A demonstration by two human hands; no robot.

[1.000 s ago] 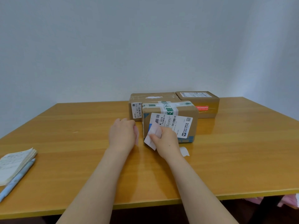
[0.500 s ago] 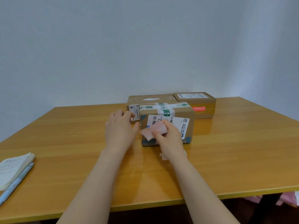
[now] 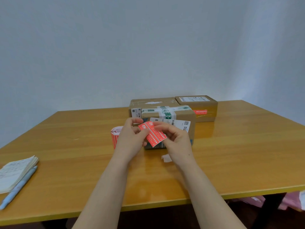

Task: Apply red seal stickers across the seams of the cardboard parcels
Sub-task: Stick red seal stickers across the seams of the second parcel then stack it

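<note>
Right in front of the nearest cardboard parcel (image 3: 183, 115), both hands are raised above the table (image 3: 239, 146) and clamped on one red seal sticker (image 3: 152, 134). The left hand (image 3: 132, 139) pinches the sticker's upper left end between thumb and fingertips. The right hand (image 3: 178, 141) holds its lower right part with curled fingers. The sticker is tilted from upper left down to lower right, printed side toward the camera, and it spans the gap between the two hands. It covers part of the parcel's white shipping label (image 3: 179, 123); whether it touches the parcel cannot be told.

A roll of red stickers (image 3: 114, 135) shows just past the left hand, on its left side. Any join between the roll and the held sticker is hidden.

The nearest parcel is bound with white and green tape (image 3: 166, 111) and stands near the middle of the table. Two more sit close behind it toward the far edge: the back left parcel (image 3: 153, 101), and the back right parcel (image 3: 203, 104), which carries an applied red sticker (image 3: 200, 112) on its front face.

A small white paper scrap (image 3: 166, 158) lies on the table just beside the right wrist. At the left edge lie a notepad (image 3: 14, 171) and a pale blue pen (image 3: 19, 185) beside it.
</note>
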